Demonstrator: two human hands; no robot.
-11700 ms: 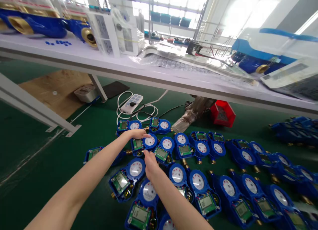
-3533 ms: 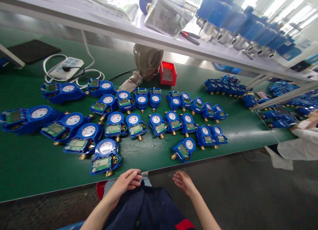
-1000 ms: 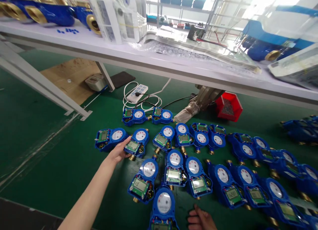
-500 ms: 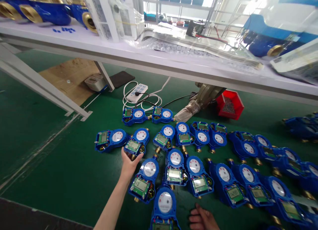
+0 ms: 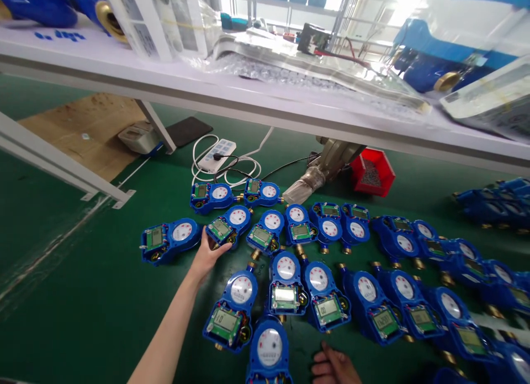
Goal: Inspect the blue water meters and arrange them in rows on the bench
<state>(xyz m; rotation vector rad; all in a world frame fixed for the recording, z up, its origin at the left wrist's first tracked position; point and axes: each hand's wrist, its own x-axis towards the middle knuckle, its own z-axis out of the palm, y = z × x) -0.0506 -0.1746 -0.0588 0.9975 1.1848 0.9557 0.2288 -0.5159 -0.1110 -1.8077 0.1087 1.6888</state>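
Observation:
My left hand [image 5: 209, 254] is closed on the near end of a blue water meter [image 5: 229, 227], thumb at one side and fingers at the other. This meter lies tilted, its white dial toward the upper right and its small LCD and green circuit board uncovered. To its left lies another meter [image 5: 169, 239], with a third meter [image 5: 265, 231] to its right. At the bottom edge, my right hand [image 5: 334, 364] has loosely bent fingers and no object visible in them. Just above it is a blue meter [image 5: 327, 295] with its display facing up.
Several more blue meters [image 5: 418, 306] cover the green floor to the right. A white power strip [image 5: 217, 155] with coiled cable lies behind. A red bin [image 5: 372, 172] of small parts stands under the white bench [image 5: 265, 99]. The bench leg [image 5: 62, 157] is at left.
The meter in my left hand has turned, its dial swinging to the right and its display end to the left. My right hand has hardly moved. The whole view has shifted slightly.

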